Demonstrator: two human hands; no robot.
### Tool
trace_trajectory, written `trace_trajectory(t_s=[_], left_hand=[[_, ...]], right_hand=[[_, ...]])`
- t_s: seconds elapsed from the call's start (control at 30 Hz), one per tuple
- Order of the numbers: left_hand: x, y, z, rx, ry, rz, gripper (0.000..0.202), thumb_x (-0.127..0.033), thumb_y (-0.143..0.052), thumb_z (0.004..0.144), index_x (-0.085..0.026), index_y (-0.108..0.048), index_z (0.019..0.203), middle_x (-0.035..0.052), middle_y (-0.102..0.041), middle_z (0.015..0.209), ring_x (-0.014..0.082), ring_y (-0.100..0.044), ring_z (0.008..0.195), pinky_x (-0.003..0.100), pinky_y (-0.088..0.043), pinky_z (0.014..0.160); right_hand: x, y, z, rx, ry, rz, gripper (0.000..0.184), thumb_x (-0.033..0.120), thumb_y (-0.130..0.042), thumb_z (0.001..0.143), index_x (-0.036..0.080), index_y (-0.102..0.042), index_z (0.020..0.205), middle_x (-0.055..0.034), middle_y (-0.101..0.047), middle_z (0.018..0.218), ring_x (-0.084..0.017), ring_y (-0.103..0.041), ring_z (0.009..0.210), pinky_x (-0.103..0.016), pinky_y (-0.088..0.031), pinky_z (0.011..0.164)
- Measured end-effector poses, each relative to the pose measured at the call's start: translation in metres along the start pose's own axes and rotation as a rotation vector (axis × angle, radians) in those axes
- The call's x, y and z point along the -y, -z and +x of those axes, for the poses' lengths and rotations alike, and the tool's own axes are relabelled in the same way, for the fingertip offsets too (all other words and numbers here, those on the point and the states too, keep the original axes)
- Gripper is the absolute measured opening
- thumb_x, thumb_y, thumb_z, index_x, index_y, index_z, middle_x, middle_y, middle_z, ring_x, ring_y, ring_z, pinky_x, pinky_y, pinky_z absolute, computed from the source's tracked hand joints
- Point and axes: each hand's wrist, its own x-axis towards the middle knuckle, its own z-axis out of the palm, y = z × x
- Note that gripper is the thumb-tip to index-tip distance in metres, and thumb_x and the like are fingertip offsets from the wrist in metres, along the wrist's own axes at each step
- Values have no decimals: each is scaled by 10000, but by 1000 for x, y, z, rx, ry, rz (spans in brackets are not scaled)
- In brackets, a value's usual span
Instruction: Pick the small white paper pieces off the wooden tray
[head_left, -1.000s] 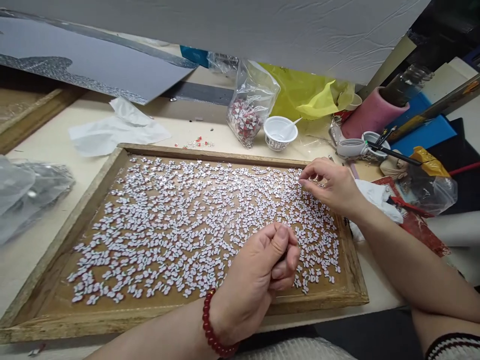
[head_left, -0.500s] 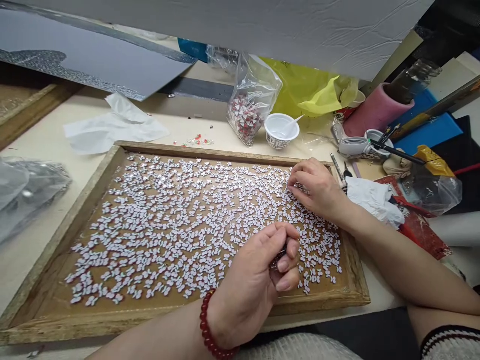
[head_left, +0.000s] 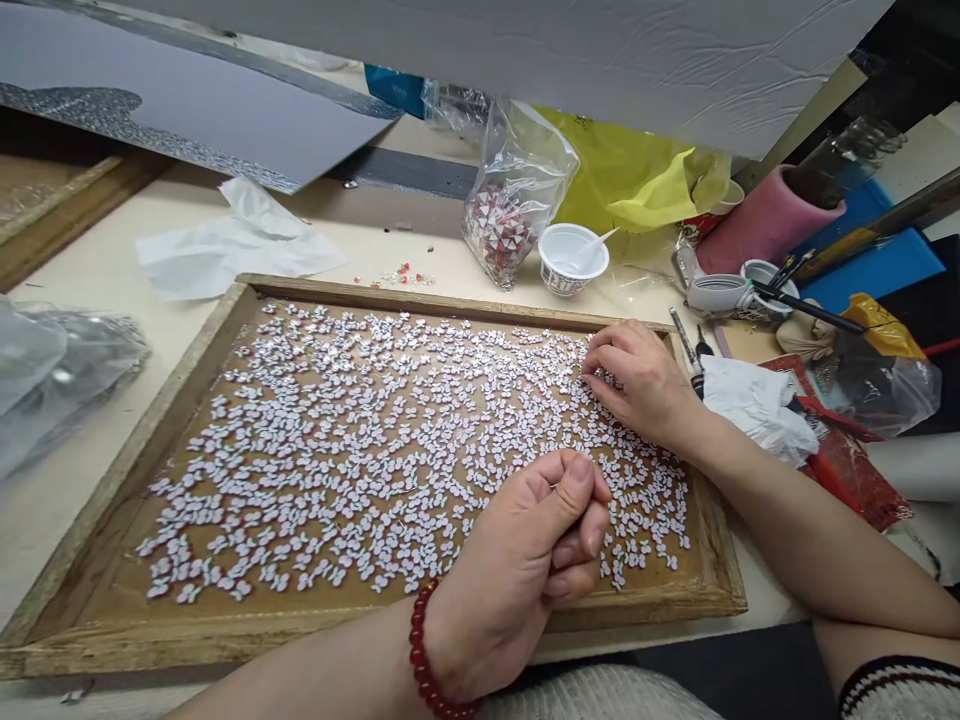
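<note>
A shallow wooden-framed tray (head_left: 480, 306) lies before me, its brown bottom covered with many small white-and-pink double-lobed pieces (head_left: 360, 440). Over its lower right part, my left hand (head_left: 540, 550) is closed, thumb pressed against the curled fingers; whatever they may hold is hidden. A red bead bracelet (head_left: 424, 655) circles that wrist. My right hand (head_left: 637, 375) rests at the tray's upper right, fingers bent down among the pieces and pinched toward the thumb. What its fingertips grip cannot be made out.
Behind the tray stand a clear bag of red-and-white pieces (head_left: 499, 225) and a white cup (head_left: 566, 270) with a spoon. Tissue (head_left: 240, 240) lies back left, a plastic bag (head_left: 67, 370) at left. Pens (head_left: 686, 345), crumpled white tissue (head_left: 757, 405) and a pink cylinder (head_left: 772, 220) crowd the right.
My left hand's fingers have curled in more, and the dark gap inside them no longer shows. The right hand keeps nearly the same place. The whole view has shifted slightly.
</note>
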Motion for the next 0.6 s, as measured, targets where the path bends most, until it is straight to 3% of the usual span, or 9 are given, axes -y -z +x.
trace_trajectory(t_s=[0.13, 0.4, 0.6], left_hand=[[1, 1, 0, -5, -24, 32, 249, -318, -561, 918, -148, -564, 736, -55, -402, 565, 43, -197, 469, 130, -161, 396], [2, 0, 0, 4, -68, 84, 135, -241, -619, 884, -113, -655, 862, -5, -524, 742, 5, -346, 483, 144, -242, 456], [1, -1, 1, 9, -46, 62, 129, -254, -632, 879, -148, -567, 843, -26, -548, 653, 21, -274, 453, 145, -236, 423]], right_hand=[[0, 0, 0, 5, 4, 2, 75, 136, -553, 844, 165, -602, 794, -86, -623, 940, -219, -528, 920, -373, -425, 796], [-1, 0, -1, -9, 3, -4, 78, 158, -563, 851, 179, -620, 801, -86, -636, 946, -233, -536, 931, -397, -438, 799], [7, 18, -4, -61, -13, 37, 39, 181, -594, 846, 170, -629, 858, -92, -640, 947, -227, -562, 929, -407, -457, 831]])
